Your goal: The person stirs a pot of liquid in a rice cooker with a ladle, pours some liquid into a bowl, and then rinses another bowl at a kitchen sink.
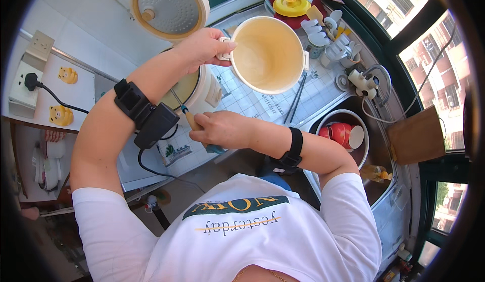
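My left hand (210, 49) grips one side handle of a cream plastic pot (269, 54), lidless, with a second handle on its far right side. No contents show inside it. In my right hand (223, 130) is a metal-shafted utensil (189, 117) with a wooden and teal handle. Its shaft reaches into a white electric rice cooker (206, 88), and its far end is hidden behind my left forearm. Something pale yellow shows inside the cooker. The cooker's lid (170, 7) stands raised at the back.
A pair of dark chopsticks (295, 98) lies on the patterned counter cover (250, 104). Cups of utensils (333, 47) and a yellow lid (291, 4) stand behind. At right, the sink (373, 185) holds a basin (365, 141) with red bowls, below a faucet (363, 83). A power cord (166, 174) hangs near me.
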`<state>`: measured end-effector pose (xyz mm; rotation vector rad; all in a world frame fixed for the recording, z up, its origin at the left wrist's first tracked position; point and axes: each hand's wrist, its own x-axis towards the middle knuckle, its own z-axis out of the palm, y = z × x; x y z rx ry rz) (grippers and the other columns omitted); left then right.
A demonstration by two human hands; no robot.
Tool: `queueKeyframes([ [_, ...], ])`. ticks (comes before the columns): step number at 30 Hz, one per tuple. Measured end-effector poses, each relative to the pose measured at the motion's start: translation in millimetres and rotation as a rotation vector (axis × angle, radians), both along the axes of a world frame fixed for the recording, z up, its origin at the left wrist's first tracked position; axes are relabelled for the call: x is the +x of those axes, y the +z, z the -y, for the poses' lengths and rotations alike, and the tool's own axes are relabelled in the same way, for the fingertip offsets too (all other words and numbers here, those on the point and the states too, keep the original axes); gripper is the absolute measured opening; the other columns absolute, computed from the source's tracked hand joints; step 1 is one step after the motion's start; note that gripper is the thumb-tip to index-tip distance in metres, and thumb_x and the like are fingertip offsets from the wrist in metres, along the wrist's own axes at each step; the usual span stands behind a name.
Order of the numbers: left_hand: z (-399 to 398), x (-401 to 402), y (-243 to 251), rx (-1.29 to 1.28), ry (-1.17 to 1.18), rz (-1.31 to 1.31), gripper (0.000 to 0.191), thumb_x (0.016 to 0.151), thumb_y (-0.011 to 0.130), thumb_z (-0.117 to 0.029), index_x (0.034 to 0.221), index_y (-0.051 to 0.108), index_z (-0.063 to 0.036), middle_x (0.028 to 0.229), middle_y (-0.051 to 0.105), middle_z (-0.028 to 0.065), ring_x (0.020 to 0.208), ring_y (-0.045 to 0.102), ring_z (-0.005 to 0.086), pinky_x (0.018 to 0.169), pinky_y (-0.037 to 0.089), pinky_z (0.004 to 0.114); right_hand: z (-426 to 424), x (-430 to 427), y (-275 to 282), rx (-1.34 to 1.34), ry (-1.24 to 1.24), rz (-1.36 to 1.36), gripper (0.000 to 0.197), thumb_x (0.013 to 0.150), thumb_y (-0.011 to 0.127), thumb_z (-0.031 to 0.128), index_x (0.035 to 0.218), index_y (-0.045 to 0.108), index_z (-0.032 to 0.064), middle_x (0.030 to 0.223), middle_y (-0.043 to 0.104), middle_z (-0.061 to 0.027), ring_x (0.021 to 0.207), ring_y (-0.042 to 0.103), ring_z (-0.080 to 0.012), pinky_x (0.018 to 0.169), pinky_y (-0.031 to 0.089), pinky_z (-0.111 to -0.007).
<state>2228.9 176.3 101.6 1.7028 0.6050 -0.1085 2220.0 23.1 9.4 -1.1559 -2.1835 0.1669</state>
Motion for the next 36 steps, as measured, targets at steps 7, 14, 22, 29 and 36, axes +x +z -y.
queueKeyframes([
  [7, 7, 97, -101, 0.113, -0.219, -0.379, 0.02, 0.089, 0.055, -0.014, 0.096, 0.052, 0.0037, 0.093, 0.058, 0.0116, 0.082, 0.062, 0.0186, 0.07, 0.057, 0.028, -3, -8, -15, 0.074, -0.05, -0.004, 0.016, 0.072, 0.058, 0.013, 0.082, 0.055, 0.0022, 0.084, 0.05, -0.0148, 0.074, 0.058, -0.0288, 0.058, 0.051, -0.035],
  [14, 8, 140, -164, -0.113, -0.134, -0.514, 0.02, 0.091, 0.047, -0.009, 0.108, 0.047, 0.0018, 0.103, 0.055, 0.0143, 0.089, 0.061, 0.023, 0.077, 0.055, 0.032, -16, -11, -29, 0.137, -0.112, -0.136, 0.012, 0.068, 0.057, 0.015, 0.064, 0.058, 0.0042, 0.076, 0.052, -0.0143, 0.07, 0.059, -0.0293, 0.059, 0.05, -0.037],
  [22, -4, 127, -93, 0.147, -0.18, -0.506, 0.042, 0.092, 0.047, -0.021, 0.13, 0.039, -0.005, 0.119, 0.051, 0.0133, 0.112, 0.05, 0.0239, 0.092, 0.043, 0.039, -13, 0, -23, 0.093, 0.012, -0.073, 0.015, 0.068, 0.057, 0.012, 0.078, 0.055, 0.0016, 0.081, 0.051, -0.0142, 0.074, 0.057, -0.0264, 0.059, 0.05, -0.036],
  [29, 21, -20, 19, 0.141, 0.221, 0.629, 0.026, 0.096, 0.044, -0.02, 0.112, 0.052, -0.0018, 0.103, 0.06, 0.0086, 0.094, 0.057, 0.0137, 0.086, 0.045, 0.028, -11, 40, 26, -0.134, 0.11, 0.119, 0.041, 0.065, 0.064, 0.002, 0.105, 0.054, 0.0054, 0.087, 0.047, -0.0124, 0.078, 0.056, -0.0268, 0.063, 0.048, -0.034],
  [36, 80, -267, -40, 0.202, 0.509, 0.364, 0.025, 0.096, 0.042, -0.019, 0.096, 0.058, 0.0005, 0.089, 0.062, 0.0071, 0.082, 0.059, 0.0117, 0.076, 0.048, 0.025, -7, 35, 74, -0.264, 0.096, 0.341, 0.04, 0.072, 0.062, 0.003, 0.11, 0.055, 0.0103, 0.107, 0.052, -0.0147, 0.085, 0.059, -0.0298, 0.071, 0.05, -0.035],
])
